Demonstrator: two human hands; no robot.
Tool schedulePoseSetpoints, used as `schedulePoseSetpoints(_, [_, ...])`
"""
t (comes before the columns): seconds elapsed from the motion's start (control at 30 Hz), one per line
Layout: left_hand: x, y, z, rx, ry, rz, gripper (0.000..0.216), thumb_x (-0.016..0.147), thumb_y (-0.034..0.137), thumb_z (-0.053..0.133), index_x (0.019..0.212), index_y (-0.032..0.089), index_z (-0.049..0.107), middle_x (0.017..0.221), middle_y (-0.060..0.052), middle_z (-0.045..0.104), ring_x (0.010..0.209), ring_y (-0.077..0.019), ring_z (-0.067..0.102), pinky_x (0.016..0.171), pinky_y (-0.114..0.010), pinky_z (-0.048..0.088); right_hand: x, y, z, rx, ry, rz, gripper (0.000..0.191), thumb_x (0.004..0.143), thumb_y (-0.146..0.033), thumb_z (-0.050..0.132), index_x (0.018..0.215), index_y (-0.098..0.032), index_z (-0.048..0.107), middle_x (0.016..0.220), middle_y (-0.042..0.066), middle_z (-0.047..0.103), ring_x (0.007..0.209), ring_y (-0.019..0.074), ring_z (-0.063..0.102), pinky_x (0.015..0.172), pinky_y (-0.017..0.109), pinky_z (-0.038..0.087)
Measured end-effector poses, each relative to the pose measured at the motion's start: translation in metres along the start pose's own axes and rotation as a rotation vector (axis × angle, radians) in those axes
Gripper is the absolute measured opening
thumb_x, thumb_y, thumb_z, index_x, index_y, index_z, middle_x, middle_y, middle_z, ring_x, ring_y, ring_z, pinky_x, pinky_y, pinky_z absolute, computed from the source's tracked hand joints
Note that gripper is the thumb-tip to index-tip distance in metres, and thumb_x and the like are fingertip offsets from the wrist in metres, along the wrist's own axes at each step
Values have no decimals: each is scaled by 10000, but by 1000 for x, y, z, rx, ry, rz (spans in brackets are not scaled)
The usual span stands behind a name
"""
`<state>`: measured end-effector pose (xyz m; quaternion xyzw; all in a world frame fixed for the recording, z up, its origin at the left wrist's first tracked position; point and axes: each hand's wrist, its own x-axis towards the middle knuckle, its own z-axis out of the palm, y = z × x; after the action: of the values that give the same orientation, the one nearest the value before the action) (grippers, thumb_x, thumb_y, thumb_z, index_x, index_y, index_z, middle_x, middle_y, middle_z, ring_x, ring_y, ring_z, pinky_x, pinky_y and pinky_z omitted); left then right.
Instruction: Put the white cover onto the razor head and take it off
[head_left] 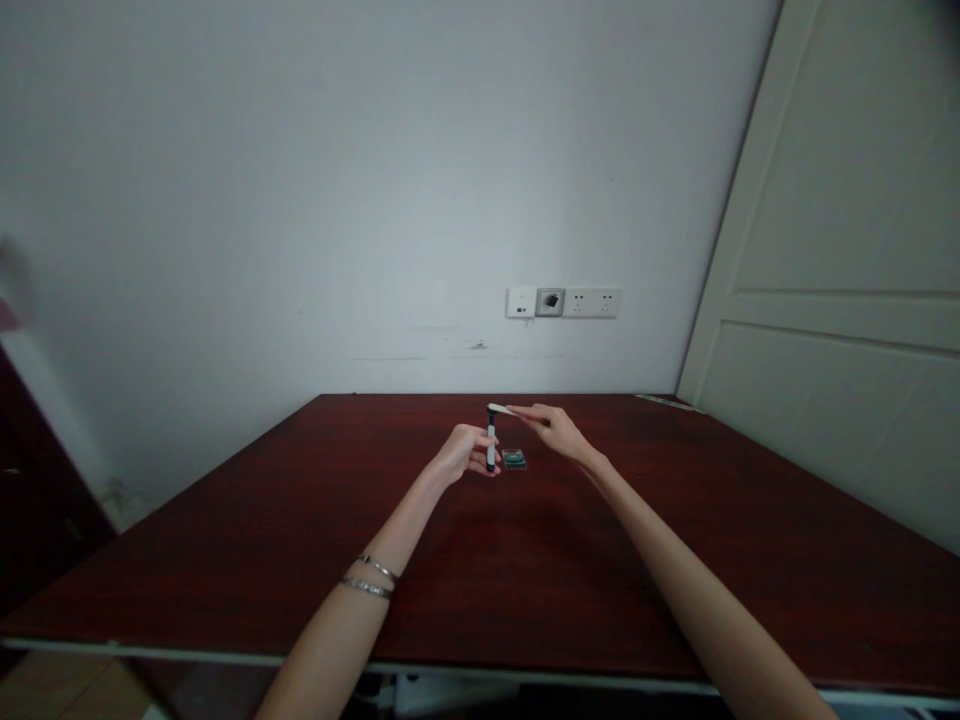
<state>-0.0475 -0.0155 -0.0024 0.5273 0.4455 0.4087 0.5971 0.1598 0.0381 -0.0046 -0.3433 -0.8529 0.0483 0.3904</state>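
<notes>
My left hand [465, 452] is closed around the upright part of a slim white-and-black hinged tool [491, 445], held a little above the table. From the tool's top, a thin white arm [499, 409] sticks out to the right, at about a right angle to the upright part. The fingertips of my right hand [551, 425] are pressed together at the far end of that arm. The tool's exact kind is too small to make out. Just right of it, a small clear case [514, 459] with dark green contents lies on the table.
The dark red wooden table [300, 560] reaches back to a pale wall [337, 200]. Sockets and a switch plate [566, 303] sit low on the wall. A white panelled door [847, 240] stands along the right side. A thin strip [667, 403] lies at the table's back right edge.
</notes>
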Motion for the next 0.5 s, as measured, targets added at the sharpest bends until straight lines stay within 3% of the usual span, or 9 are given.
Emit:
schedulePoseSetpoints(0.13, [0,-1,0,27,-14,-11,83,739,166,530,775,94,552,570,-58,626,462,-177,623,489,-291,512,-1,-1,0,-122,48,47,349,880,-243,433,1194,-280,580,772,26,649,637,119,529,632,206,361])
schedulePoseSetpoints(0.5, [-2,-3,2,116,-21,-21,84,744,182,543,751,99,552,580,-56,624,448,-173,616,494,-301,514,-5,-4,0,-115,4,49,341,879,-246,444,1186,-304,581,847,31,683,677,132,576,659,218,392])
